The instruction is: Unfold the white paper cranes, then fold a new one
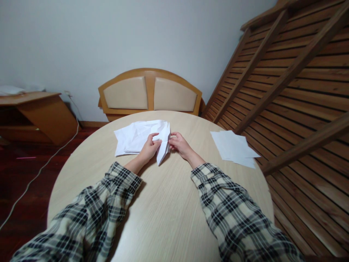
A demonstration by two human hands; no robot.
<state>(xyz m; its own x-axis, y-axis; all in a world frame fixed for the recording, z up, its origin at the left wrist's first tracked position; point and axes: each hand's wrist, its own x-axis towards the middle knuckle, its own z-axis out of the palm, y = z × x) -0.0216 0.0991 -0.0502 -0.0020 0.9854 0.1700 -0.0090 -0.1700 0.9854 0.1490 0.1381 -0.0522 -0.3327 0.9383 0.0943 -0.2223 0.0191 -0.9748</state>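
Note:
Between my hands is a folded piece of white paper (163,152), its narrow pointed end toward me. My left hand (149,146) pinches it from the left, thumb on top. From the right, the fingers of my right hand (178,144) are closed on its edge. Behind and to the left, a pile of white paper (131,136) with creases lies on the round table (160,218); my left hand is over its near edge. The far part of the folded paper overlaps the pile, so where one ends is hard to tell.
Several loose white sheets (234,147) lie at the table's right side. Beyond the table stands a padded headboard (151,91) against the wall. A slatted wooden frame (294,91) leans on the right. At left are a wooden desk (49,116) and a white cable (40,171) on the floor.

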